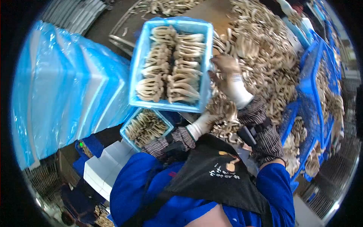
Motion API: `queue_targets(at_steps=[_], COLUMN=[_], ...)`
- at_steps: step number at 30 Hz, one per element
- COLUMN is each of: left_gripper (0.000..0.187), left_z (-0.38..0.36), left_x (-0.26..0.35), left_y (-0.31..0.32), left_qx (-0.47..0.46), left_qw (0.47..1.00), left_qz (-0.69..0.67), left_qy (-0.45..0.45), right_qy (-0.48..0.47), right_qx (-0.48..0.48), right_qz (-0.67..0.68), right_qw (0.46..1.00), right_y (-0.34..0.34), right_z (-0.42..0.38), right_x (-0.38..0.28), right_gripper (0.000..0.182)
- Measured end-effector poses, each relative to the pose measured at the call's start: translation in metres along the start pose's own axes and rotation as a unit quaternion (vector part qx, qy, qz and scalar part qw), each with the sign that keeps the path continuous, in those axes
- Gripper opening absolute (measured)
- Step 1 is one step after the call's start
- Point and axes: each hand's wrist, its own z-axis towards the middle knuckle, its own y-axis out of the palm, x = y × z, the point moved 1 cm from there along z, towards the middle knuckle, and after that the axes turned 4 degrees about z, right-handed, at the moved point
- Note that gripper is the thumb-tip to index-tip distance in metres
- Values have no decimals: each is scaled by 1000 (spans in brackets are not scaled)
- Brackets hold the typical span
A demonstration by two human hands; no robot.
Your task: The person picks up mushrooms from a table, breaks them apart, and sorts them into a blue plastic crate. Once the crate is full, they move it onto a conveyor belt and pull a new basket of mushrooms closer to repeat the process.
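Note:
A blue-lined box (208, 68) holds mushrooms (183, 87) laid in two neat columns, stems and caps packed side by side. My right hand (228, 70), in a soiled white glove, is at the box's right rim with its fingers apart; nothing shows in them. Lower down, my left hand (207, 119), gloved too, reaches into the loose mushrooms (227, 113) near the apron. Its fingers blend into the pile and are blurred, so I cannot see whether they grip anything. A large heap of loose mushrooms (261, 60) spreads over the table to the right.
Stacked white boxes under blue plastic (72, 87) stand at the left. A smaller filled box (166, 123) sits below the main one, beside white foam boxes (104, 166). Blue baskets (308, 90) with mushrooms line the right. Another person's hand (295, 17) is at the top right.

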Motion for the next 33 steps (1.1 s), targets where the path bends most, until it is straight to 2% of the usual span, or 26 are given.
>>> queue_targets(at_steps=[1,2,3,4,5,7,8,9,10,11,13,14,15,17,18,21,22,23,24,25,26,27,28,29,30,33], left_gripper=[52,50,47,46,46,43,42,42,50,59,59,60,60,61,63,59,48,48,50,52,51,51,48,45,40,42], left_z=[3,5,5,10,17,28,30,29,28,27,37,43,48,58,57,62,62,68,77,73,75,77,80,83,74,78], left_x=[5,1,5,8,8,9,7,7,11,12,6,1,-3,-11,-8,-9,-3,-1,-2,3,0,-3,-7,-11,-10,-9], left_y=[0,5,19,17,23,38,46,55,65,75,93,90,93,97,99,115,121,105,78,84,88,91,93,94,114,127], left_qx=[-71,-63,-53,-114,-121,-108,-91,-92,-131,-164,-113,-111,-116,-148,-79,-43,-53,-49,-71,-86,-93,-93,-90,-81,-80,-51], left_qw=[991,992,992,988,988,949,908,911,983,969,941,927,925,975,960,952,922,922,772,553,790,789,898,966,944,962], left_qz=[87,58,30,-72,-68,-297,-405,-396,-126,152,255,301,307,60,209,219,294,294,533,726,547,548,369,173,220,199], left_qy=[77,95,113,74,63,-16,-57,-71,18,107,192,192,192,153,170,210,246,247,339,400,261,260,221,171,232,178], right_qy=[14,135,246,311,346,285,325,359,375,372,296,305,298,276,274,305,282,254,279,365,364,361,340,302,279,284], right_qx=[77,133,189,154,189,87,99,111,224,237,344,343,334,363,365,334,399,455,473,434,390,347,281,200,337,392], right_qz=[58,193,324,326,474,364,429,492,650,649,563,333,363,203,205,179,297,408,536,529,537,542,376,189,537,509], right_qw=[995,963,894,880,787,882,837,785,622,619,690,824,817,867,866,874,820,749,641,631,654,675,815,913,721,712], right_y=[-20,-34,-46,-62,-60,-62,-57,-54,-46,-45,-55,-51,-62,-50,-55,-61,-53,-46,-48,-70,-80,-86,-64,-40,-58,-29], right_z=[-19,-45,-77,-110,-141,-182,-195,-205,-214,-222,-195,-195,-186,-196,-193,-190,-191,-194,-192,-189,-190,-191,-206,-219,-198,-210], right_x=[18,30,38,47,44,25,14,5,7,9,-11,-6,-10,2,0,3,14,23,21,16,19,25,47,66,38,59], right_gripper=[36,32,29,30,40,48,50,52,59,59,60,50,46,46,46,41,39,37,33,31,35,39,47,56,68,74])
